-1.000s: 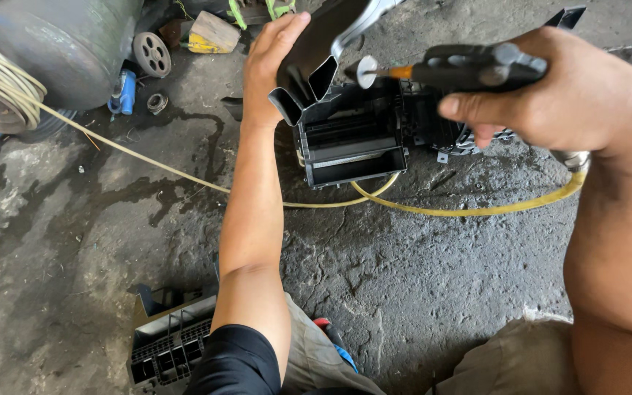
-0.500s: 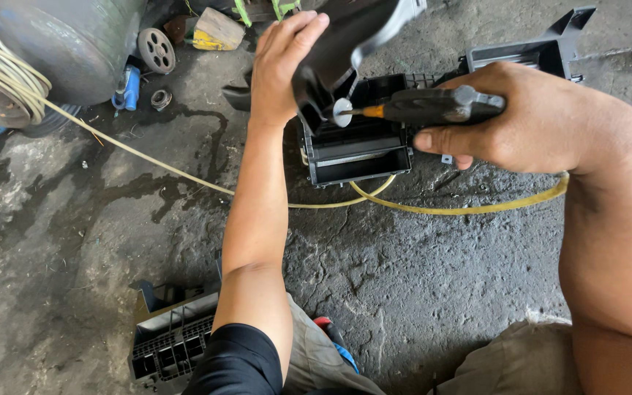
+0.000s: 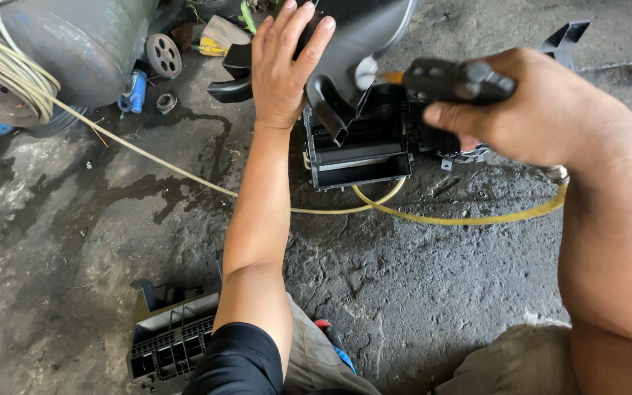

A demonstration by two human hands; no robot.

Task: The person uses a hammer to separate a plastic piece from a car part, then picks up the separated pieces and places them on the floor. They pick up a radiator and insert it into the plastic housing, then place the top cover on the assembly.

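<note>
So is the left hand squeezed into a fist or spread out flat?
Spread out flat. The left hand lies with its fingers straight against the black plastic cover, not curled around it.

A black housing is sitting on mottled grey floor; a yellow hose is trailing beside it; the tank is showing dull grey.

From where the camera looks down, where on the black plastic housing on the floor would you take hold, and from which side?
Grip the black plastic housing by its near rectangular rim, coming from the near side. That open mouth faces the viewer and gives a straight lip for fingers to hook, probably the firmest hold. Its top is taken: the left hand presses the curved black cover, and the right hand holds a black tool there.
</note>
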